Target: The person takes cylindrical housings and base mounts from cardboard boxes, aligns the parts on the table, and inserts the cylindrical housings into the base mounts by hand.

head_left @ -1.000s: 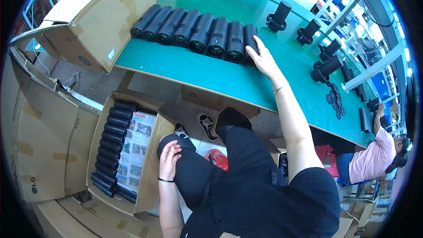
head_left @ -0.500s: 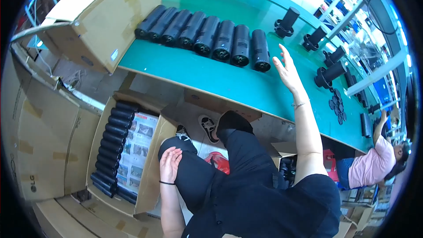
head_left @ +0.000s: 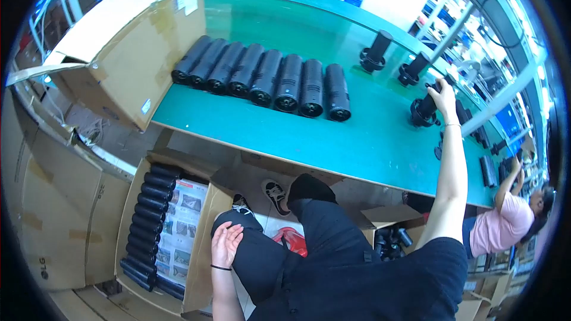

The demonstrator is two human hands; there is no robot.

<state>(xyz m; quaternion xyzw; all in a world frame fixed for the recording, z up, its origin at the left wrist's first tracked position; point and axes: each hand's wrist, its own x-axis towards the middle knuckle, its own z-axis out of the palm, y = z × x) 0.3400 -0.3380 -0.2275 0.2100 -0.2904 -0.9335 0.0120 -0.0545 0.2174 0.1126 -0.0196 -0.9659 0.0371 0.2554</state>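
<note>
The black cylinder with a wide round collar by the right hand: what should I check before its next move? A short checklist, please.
1. Right hand on the black cylinder with a wide round collar: ok, fingers at its upper end.
2. Firmness of that grip: cannot tell.
3. Collared cylinder fully clear of the green tabletop: cannot tell from this angle.
4. Left hand free: ok, empty near the left knee.
5. Row of black ribbed cylinders orderly: ok, eight lie side by side.
6. Co-worker in a pink top clear of the right hand: ok, at the table's far end.
</note>
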